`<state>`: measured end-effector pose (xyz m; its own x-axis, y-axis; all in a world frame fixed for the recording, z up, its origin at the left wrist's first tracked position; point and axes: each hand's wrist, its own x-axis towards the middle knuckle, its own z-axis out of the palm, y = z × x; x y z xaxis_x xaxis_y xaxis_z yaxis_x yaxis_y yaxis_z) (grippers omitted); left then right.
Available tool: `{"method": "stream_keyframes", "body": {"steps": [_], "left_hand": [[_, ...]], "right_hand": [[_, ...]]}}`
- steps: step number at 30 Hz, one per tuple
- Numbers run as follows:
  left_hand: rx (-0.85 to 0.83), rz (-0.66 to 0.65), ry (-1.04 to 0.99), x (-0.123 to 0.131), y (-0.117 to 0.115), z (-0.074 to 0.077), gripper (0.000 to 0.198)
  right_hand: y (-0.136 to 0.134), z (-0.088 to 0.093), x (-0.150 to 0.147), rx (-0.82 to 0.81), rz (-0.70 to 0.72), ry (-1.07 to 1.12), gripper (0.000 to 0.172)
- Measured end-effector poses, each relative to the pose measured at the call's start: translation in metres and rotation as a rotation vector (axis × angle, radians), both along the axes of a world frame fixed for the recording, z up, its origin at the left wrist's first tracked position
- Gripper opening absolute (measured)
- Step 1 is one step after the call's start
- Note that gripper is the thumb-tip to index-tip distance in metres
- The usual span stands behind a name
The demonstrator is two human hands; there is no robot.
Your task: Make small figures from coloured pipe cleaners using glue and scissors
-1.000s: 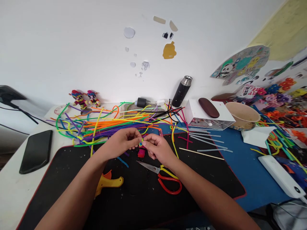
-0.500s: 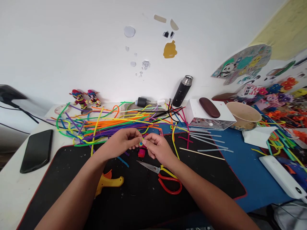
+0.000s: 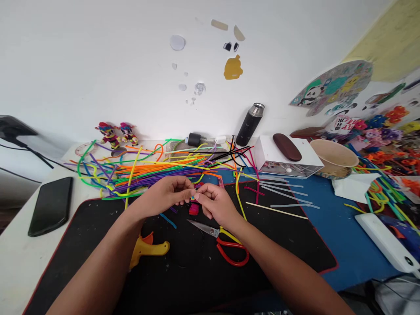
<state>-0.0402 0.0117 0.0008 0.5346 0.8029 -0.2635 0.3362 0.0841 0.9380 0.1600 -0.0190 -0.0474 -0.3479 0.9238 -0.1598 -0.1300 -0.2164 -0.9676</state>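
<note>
My left hand (image 3: 172,192) and my right hand (image 3: 215,202) meet over the black mat, thumbs and forefingers pinched together. Between the fingertips shows a small yellow-and-blue pipe cleaner piece (image 3: 192,198), mostly covered by the fingers. Just below it is a small pink-and-red bundle (image 3: 194,209); I cannot tell whether it hangs from the piece or lies on the mat. Scissors (image 3: 210,229) with red and yellow handles lie partly open near my right wrist. A yellow glue gun (image 3: 151,249) rests beside my left forearm, partly hidden by it.
Behind my hands spreads a pile of colourful pipe cleaners (image 3: 157,173). Two small figures (image 3: 110,134) stand by the wall. A black flask (image 3: 250,124), a white box (image 3: 288,155) and a bowl (image 3: 334,157) stand behind glue sticks (image 3: 287,193). A phone (image 3: 50,206) lies left.
Both hands stay in nearly the same place. The fingertips have shifted slightly around the small piece, and less of its yellow and blue shows now.
</note>
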Motion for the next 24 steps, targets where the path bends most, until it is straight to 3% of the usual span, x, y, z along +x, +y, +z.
{"method": "stream_keyframes", "body": {"steps": [9,24], "left_hand": [[0.002,0.025,0.017,0.0018,-0.0008,0.0021,0.039],[-0.001,0.12,-0.08,0.0032,0.0018,0.0,0.051]], "right_hand": [[-0.0021,-0.0016,-0.0016,-0.033,0.012,0.041,0.03],[-0.0022,0.0013,0.0008,-0.067,-0.015,0.104,0.032]]}}
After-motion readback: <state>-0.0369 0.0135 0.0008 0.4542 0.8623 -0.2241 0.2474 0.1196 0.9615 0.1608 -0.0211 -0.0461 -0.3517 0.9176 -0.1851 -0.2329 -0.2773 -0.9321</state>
